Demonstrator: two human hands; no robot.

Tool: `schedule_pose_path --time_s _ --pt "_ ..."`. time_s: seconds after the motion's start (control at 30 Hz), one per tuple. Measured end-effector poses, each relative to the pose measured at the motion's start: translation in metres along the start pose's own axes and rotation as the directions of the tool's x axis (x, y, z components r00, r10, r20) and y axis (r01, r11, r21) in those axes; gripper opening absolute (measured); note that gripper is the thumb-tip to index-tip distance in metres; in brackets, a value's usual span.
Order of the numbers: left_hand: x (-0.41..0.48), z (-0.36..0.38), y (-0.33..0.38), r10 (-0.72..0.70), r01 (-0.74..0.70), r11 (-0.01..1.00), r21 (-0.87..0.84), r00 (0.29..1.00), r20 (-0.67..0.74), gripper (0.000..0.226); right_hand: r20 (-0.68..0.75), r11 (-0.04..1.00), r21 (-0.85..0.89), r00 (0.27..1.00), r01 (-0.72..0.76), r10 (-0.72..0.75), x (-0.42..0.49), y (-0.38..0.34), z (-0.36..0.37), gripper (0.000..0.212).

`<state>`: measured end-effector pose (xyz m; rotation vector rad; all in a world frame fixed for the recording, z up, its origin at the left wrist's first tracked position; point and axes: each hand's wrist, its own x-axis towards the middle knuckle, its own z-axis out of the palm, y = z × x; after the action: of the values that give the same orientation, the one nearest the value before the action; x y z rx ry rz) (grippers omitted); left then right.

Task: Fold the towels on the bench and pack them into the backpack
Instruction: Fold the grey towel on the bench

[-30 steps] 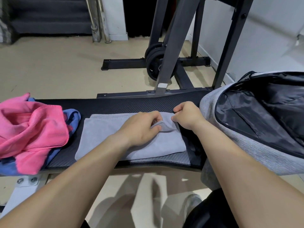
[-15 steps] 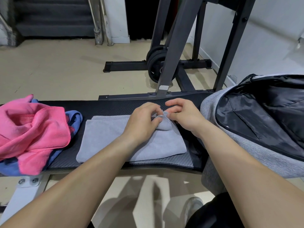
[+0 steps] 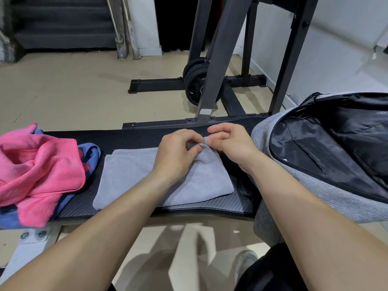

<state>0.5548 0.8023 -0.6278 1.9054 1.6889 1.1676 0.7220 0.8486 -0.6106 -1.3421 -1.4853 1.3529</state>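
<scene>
Bare bench (image 3: 130, 139) runs behind the grey towel (image 3: 130, 177); pink towel heap (image 3: 37, 164) blocks the left, open backpack (image 3: 315, 185) the right.

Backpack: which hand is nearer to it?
Right. The right hand pinches a corner of the grey towel just beside the backpack; the left hand pinches the same corner from the other side, farther away.

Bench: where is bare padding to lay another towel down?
Free: bench strip behind the grey towel, between pink towel and left hand; narrow gap between blue towel and grey towel. Crowded near the backpack, where right hand also pinches the towel corner.
</scene>
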Motion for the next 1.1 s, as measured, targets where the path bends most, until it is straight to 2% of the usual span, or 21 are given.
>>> schedule_pose_path --time_s 0.17,0.4,0.57,0.9,1.1 --pt "-0.001 -0.004 0.008 -0.066 0.064 0.993 -0.103 0.998 -0.015 0.016 0.028 0.998 0.06 1.0 -0.012 0.01 -0.001 -0.002 0.0 0.032" --pt "-0.001 -0.008 0.01 -0.1 0.099 0.99 -0.101 0.995 -0.014 0.017 0.112 0.993 0.116 0.994 -0.028 0.015 -0.005 -0.004 -0.001 0.039" --pt "-0.001 -0.012 0.012 -0.106 0.103 0.988 -0.116 0.994 -0.02 0.016 0.12 0.998 0.07 0.993 0.002 -0.01 -0.007 -0.007 -0.002 0.042" --pt "-0.001 -0.017 0.01 -0.112 0.113 0.99 -0.083 0.994 0.017 0.023 0.091 0.995 -0.051 0.993 0.08 -0.076 -0.009 -0.013 0.001 0.034" --pt "0.001 -0.019 0.01 -0.099 0.107 0.99 -0.093 0.991 0.092 0.028 0.107 0.991 -0.062 0.988 0.121 -0.114 -0.012 -0.017 -0.001 0.035"
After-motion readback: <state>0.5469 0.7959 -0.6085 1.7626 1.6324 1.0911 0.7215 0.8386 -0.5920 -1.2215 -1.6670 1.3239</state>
